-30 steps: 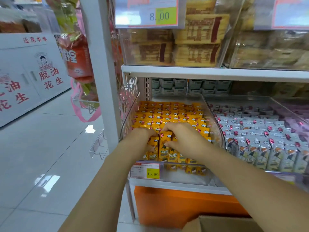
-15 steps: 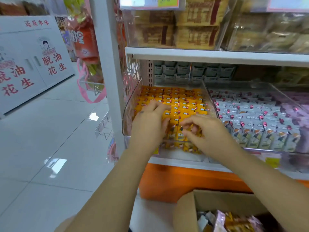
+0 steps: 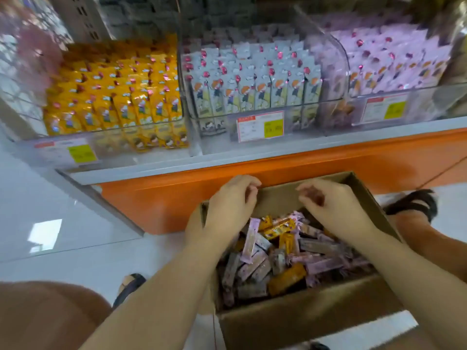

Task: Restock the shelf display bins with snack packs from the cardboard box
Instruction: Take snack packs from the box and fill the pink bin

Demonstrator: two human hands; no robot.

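Note:
An open cardboard box sits on the floor below the shelf, holding several loose snack packs in purple, grey and orange. My left hand hovers over the box's far left corner with loosely curled fingers and holds nothing. My right hand hovers over the far right part of the box, fingers also loosely curled and empty. Above, three clear display bins stand side by side: the yellow-pack bin at left, the grey-pack bin in the middle, the purple-pack bin at right.
An orange shelf base runs behind the box. Price tags hang on the bin fronts. White tiled floor lies to the left. My knees and sandalled feet flank the box on both sides.
Both hands left the yellow-pack bin and dropped down over the cardboard box. The view tilted down from the shelf toward the box and floor.

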